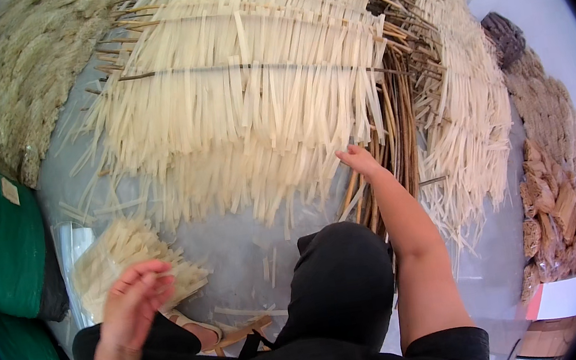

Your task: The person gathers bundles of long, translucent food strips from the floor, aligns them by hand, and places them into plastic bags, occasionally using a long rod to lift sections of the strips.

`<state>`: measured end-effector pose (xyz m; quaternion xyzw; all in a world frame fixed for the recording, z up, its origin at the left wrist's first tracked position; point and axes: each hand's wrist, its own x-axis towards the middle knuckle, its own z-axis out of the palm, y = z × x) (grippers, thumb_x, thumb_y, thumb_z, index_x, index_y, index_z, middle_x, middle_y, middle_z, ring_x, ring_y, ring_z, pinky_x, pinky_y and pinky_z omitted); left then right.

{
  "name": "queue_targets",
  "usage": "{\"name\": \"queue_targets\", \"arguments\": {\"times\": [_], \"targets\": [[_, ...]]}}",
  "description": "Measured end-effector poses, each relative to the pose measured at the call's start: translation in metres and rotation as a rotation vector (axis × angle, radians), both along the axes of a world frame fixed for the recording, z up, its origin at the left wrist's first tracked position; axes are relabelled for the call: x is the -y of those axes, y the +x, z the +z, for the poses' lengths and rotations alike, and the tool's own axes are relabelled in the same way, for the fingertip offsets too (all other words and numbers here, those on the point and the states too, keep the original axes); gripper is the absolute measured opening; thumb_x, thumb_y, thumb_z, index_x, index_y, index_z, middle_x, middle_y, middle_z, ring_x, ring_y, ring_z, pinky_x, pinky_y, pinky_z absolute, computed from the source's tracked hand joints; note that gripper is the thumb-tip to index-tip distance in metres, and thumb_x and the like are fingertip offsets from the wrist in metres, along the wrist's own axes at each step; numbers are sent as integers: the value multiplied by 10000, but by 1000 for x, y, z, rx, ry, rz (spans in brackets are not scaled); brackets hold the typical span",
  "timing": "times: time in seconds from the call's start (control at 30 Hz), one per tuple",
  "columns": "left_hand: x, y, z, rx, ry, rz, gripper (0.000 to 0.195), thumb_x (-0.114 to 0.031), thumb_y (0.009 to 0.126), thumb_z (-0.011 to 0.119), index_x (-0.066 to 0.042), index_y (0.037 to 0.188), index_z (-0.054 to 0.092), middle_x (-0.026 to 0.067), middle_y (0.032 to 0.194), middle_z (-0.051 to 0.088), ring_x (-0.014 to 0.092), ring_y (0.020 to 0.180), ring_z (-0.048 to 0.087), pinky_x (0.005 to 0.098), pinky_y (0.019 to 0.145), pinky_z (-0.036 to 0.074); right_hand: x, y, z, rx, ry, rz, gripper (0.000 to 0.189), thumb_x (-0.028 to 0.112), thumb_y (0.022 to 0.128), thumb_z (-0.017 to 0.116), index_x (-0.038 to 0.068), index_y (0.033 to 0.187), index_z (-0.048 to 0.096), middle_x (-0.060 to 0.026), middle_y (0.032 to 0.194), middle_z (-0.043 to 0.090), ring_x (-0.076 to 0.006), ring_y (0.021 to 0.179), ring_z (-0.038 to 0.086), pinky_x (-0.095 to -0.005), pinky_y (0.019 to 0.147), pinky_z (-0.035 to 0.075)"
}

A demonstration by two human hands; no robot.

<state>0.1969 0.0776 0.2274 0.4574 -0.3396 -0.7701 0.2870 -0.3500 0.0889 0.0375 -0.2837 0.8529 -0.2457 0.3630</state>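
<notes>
My left hand is raised at the lower left, blurred, with its fingers loosely bent and apart. Beneath and beyond it lies a heap of short, pale, flat strips, partly over clear plastic sheeting. My right hand reaches forward to the lower right edge of a wide layer of hanging pale strips. Its thumb and fingertips are close together near the strip ends; whether they pinch one is too small to tell. A thin dark stick runs across the layer, with strips draped over it.
Long wooden sticks lie bundled right of the layer, beside another row of strips. Green sacks stand at left, below bagged fibrous bundles. Brown packed pieces line the right wall. A wooden stool is near my foot.
</notes>
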Motion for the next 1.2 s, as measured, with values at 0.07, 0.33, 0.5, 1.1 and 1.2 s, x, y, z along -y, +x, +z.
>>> {"name": "queue_targets", "arguments": {"times": [0.07, 0.33, 0.5, 1.1, 1.2], "targets": [[2, -26, -25, -8, 125, -15, 214, -115, 911, 575, -27, 1105, 594, 96, 1099, 641, 183, 973, 634, 330, 851, 524, 18, -34, -35, -21, -74, -45, 959, 480, 771, 690, -47, 1439, 245, -229, 1453, 338, -329, 1358, 325, -387, 1086, 315], [26, -34, -83, 228, 295, 66, 229, -97, 908, 561, -41, 1128, 591, 87, 1100, 646, 179, 948, 639, 332, 866, 510, 106, -46, -104, -243, -222, -268, 1106, 534, 665, 755, -41, 1445, 221, -252, 1466, 287, -332, 1361, 312, -392, 1112, 281], [38, -47, -90, 259, 325, 69, 232, -101, 905, 566, -48, 1130, 588, 88, 1100, 646, 175, 940, 638, 323, 859, 509, 127, -47, -107, -364, -157, -269, 1040, 452, 667, 765, -63, 1407, 245, -284, 1318, 454, -355, 1250, 446, -392, 1044, 363], [42, -63, -106, 332, 326, -70, 252, -118, 921, 546, -46, 1161, 576, 90, 1103, 645, 186, 948, 643, 333, 856, 512, 60, -33, -71, 186, -309, -365, 447, 406, 869, 635, -19, 733, 614, -79, 646, 617, -116, 539, 595, -263, 491, 476], [42, -49, -119, 363, 349, -57, 259, -123, 922, 544, -57, 1170, 575, 82, 1095, 643, 181, 949, 638, 323, 856, 503, 68, -113, -111, -271, -664, -541, 440, 425, 861, 633, -10, 922, 655, -103, 798, 673, -207, 739, 642, -319, 739, 507]]}}
